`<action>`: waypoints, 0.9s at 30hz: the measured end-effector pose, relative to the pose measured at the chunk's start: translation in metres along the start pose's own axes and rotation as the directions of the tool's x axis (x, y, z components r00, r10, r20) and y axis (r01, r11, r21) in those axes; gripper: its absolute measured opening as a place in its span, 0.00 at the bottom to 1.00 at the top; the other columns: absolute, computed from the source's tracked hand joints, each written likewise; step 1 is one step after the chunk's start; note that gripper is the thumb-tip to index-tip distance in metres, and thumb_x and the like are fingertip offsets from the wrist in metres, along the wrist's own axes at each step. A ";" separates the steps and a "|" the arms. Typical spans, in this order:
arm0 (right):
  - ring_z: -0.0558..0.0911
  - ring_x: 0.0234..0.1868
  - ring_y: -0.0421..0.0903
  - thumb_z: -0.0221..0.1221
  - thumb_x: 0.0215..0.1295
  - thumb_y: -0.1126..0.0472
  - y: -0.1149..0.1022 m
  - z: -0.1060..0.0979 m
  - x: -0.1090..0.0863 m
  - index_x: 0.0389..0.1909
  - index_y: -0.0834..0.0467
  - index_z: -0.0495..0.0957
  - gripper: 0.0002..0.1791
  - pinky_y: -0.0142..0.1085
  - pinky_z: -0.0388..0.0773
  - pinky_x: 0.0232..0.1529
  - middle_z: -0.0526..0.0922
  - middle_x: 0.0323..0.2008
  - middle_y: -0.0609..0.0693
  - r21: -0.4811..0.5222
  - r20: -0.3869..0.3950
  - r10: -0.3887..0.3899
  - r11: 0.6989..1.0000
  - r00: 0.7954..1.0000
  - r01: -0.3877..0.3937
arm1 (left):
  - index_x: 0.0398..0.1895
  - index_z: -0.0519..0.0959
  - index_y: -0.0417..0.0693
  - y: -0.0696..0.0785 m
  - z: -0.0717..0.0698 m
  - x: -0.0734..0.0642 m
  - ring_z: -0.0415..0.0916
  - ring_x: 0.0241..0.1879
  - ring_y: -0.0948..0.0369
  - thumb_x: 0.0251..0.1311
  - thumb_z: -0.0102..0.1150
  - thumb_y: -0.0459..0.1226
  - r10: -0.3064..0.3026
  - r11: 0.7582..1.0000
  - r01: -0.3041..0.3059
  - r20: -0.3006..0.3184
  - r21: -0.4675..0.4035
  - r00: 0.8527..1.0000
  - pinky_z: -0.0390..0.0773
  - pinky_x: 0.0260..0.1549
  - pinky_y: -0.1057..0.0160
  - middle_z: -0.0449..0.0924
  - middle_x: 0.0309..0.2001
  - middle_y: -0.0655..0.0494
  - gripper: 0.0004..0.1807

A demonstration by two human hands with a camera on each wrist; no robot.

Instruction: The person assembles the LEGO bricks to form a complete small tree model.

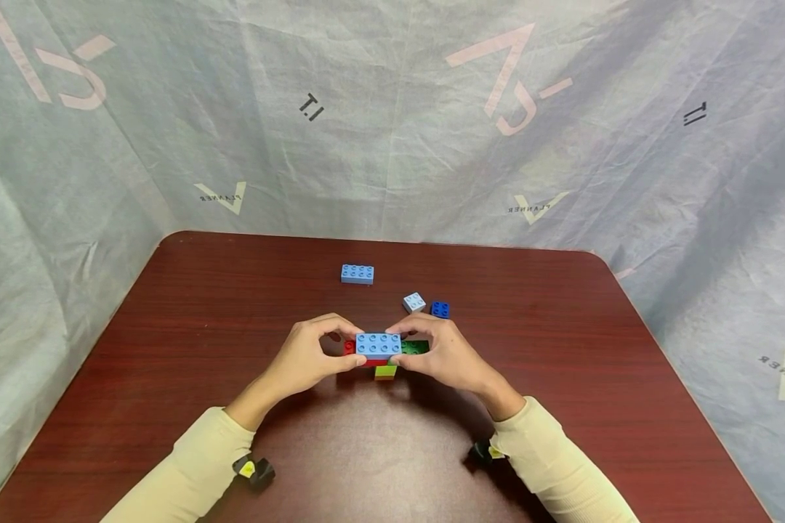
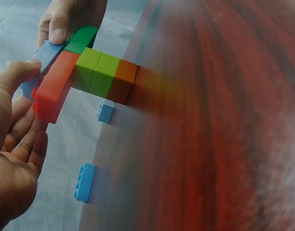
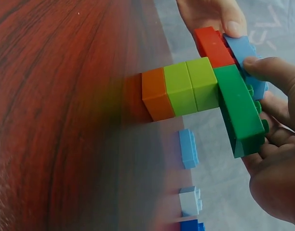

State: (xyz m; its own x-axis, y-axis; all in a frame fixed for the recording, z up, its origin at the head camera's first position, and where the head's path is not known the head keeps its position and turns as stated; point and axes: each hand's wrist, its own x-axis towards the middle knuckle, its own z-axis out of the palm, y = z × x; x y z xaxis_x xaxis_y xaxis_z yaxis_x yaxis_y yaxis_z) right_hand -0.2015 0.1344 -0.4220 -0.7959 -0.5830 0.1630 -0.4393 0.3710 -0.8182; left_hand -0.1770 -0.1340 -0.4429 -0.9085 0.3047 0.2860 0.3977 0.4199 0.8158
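Observation:
Both hands are at a light blue brick point(image 1: 378, 344) spanning a red brick point(image 3: 214, 47) and a green brick point(image 3: 239, 108). My left hand point(image 1: 306, 357) pinches its left end between thumb and fingers. At the right end, the thumb and fingers of my right hand point(image 1: 456, 357) pinch it likewise. Below the red and green bricks is a narrow column of two lime bricks point(image 2: 95, 70) over an orange brick point(image 2: 125, 82), whose bottom is at the tabletop. The red brick sticks out to the left, the green one to the right.
Behind the hands on the dark red wooden table point(image 1: 235, 290) lie a loose long blue brick point(image 1: 357, 274), a small pale blue brick point(image 1: 414, 302) and a small dark blue brick point(image 1: 440, 309). A grey printed cloth point(image 1: 379, 145) hangs around the table's back and sides.

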 end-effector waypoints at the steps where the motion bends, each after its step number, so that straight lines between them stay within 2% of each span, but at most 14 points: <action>1: 0.86 0.54 0.47 0.74 0.59 0.62 0.001 0.000 0.000 0.54 0.52 0.85 0.20 0.34 0.84 0.49 0.85 0.53 0.49 0.001 -0.003 0.002 1.000 1.000 -0.002 | 0.44 0.87 0.62 -0.001 0.001 0.000 0.80 0.42 0.65 0.51 0.81 0.44 0.002 1.000 -0.002 -0.002 0.001 1.000 0.84 0.43 0.50 0.86 0.41 0.66 0.16; 6: 0.84 0.49 0.44 0.75 0.59 0.60 0.003 0.000 0.001 0.53 0.49 0.85 0.20 0.32 0.83 0.40 0.86 0.51 0.47 -0.006 -0.015 -0.009 1.000 1.000 0.009 | 0.43 0.87 0.62 -0.002 0.002 0.000 0.80 0.42 0.66 0.51 0.81 0.43 -0.004 1.000 0.004 -0.010 -0.004 1.000 0.84 0.42 0.47 0.86 0.41 0.67 0.16; 10: 0.82 0.47 0.42 0.75 0.59 0.60 0.003 0.000 0.001 0.53 0.49 0.85 0.21 0.31 0.82 0.37 0.87 0.51 0.46 -0.016 -0.016 -0.013 1.000 1.000 0.013 | 0.44 0.87 0.62 -0.001 0.001 -0.001 0.80 0.42 0.66 0.51 0.81 0.43 0.003 1.000 -0.003 -0.013 0.009 1.000 0.84 0.43 0.47 0.86 0.42 0.67 0.17; 14: 0.83 0.48 0.42 0.74 0.60 0.61 0.001 0.000 0.001 0.54 0.50 0.85 0.20 0.31 0.83 0.39 0.86 0.52 0.47 -0.014 -0.006 -0.011 1.000 1.000 0.011 | 0.47 0.86 0.61 -0.002 0.000 -0.002 0.80 0.43 0.65 0.50 0.81 0.45 0.012 0.999 -0.012 0.007 0.033 1.000 0.84 0.45 0.50 0.86 0.44 0.66 0.20; 20: 0.83 0.50 0.43 0.74 0.61 0.60 0.001 0.001 0.001 0.54 0.51 0.85 0.20 0.33 0.84 0.42 0.85 0.52 0.48 -0.028 -0.001 -0.025 0.999 1.000 0.025 | 0.52 0.85 0.58 -0.003 -0.002 -0.001 0.79 0.45 0.63 0.49 0.82 0.44 -0.040 0.996 0.035 0.062 0.078 0.997 0.83 0.44 0.58 0.85 0.46 0.64 0.25; 27: 0.82 0.48 0.42 0.74 0.60 0.61 0.000 -0.001 0.002 0.53 0.51 0.85 0.20 0.34 0.84 0.43 0.86 0.52 0.47 -0.065 -0.007 -0.052 0.997 0.999 0.052 | 0.52 0.86 0.54 0.000 0.001 -0.001 0.80 0.44 0.62 0.49 0.82 0.42 -0.041 0.995 0.037 0.034 0.091 0.999 0.84 0.41 0.60 0.87 0.46 0.61 0.24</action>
State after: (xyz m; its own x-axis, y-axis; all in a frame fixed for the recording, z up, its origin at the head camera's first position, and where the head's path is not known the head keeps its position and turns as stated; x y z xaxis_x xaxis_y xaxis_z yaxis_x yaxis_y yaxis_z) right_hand -0.2034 0.1337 -0.4210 -0.7748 -0.5966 0.2092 -0.5059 0.3866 -0.7711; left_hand -0.1754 -0.1338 -0.4431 -0.9190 0.3159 0.2357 0.3735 0.5068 0.7770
